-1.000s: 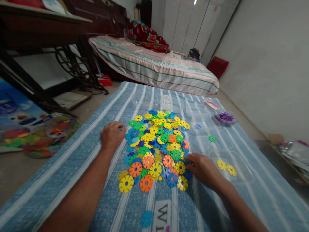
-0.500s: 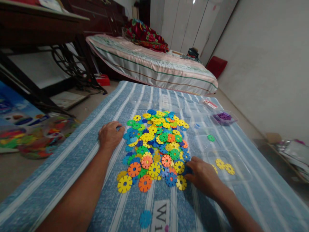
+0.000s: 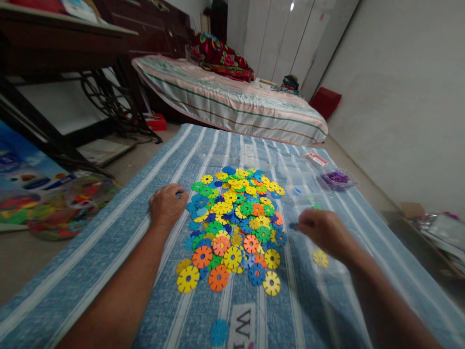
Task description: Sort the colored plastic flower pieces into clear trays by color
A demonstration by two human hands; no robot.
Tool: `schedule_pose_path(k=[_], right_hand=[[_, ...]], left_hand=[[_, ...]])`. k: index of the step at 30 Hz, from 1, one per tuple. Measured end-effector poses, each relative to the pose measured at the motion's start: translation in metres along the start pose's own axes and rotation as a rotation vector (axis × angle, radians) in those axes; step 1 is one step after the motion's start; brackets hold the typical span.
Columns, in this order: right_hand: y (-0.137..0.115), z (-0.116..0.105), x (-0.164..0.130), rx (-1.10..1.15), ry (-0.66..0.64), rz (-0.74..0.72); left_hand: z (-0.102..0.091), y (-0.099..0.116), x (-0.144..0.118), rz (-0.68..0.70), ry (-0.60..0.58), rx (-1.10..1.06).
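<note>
a small blue disc (image 3: 292, 226) sits pinched in the right hand (image 3: 321, 229), lifted just right of the heap of coloured discs (image 3: 234, 220) on the striped mat (image 3: 119, 232). the pinch looks thin, so it could drop short of the clear tray (image 3: 337, 269). the left hand (image 3: 166, 206) rests curled at the heap's left edge, and i cannot tell if it holds anything.

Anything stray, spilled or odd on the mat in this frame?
One blue disc lies alone at the near edge of the mat, apart from the pile. The right hand pinches a small blue piece, blurred. The left hand rests at the pile's edge. Nothing looks damaged.
</note>
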State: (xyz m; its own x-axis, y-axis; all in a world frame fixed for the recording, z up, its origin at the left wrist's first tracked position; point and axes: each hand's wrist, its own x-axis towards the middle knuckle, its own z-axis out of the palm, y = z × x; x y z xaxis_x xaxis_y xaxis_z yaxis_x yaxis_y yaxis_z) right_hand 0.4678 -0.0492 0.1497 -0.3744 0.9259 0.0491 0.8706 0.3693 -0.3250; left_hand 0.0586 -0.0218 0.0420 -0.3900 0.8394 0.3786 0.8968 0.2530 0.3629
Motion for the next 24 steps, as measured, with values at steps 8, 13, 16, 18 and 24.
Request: schedule_pose_path(k=[8, 13, 16, 18, 24], right_hand=[[0.019, -0.006, 0.021, 0.045, 0.482, 0.064], [-0.017, 0.031, -0.012, 0.055, -0.012, -0.023], [-0.034, 0.046, -0.021, -0.023, -0.144, 0.002], [-0.041, 0.052, -0.02, -0.081, -0.19, 0.04], [-0.057, 0.059, -0.002, -0.226, -0.245, 0.209]], left_hand=[[-0.003, 0.003, -0.001, -0.011, -0.008, 0.01], [-0.004, 0.004, -0.001, -0.009, -0.015, 0.021], [-0.005, 0.005, -0.001, -0.013, -0.026, 0.017], [-0.005, 0.005, -0.001, -0.013, -0.024, 0.017], [-0.004, 0.002, 0.0, -0.003, -0.012, 0.005]])
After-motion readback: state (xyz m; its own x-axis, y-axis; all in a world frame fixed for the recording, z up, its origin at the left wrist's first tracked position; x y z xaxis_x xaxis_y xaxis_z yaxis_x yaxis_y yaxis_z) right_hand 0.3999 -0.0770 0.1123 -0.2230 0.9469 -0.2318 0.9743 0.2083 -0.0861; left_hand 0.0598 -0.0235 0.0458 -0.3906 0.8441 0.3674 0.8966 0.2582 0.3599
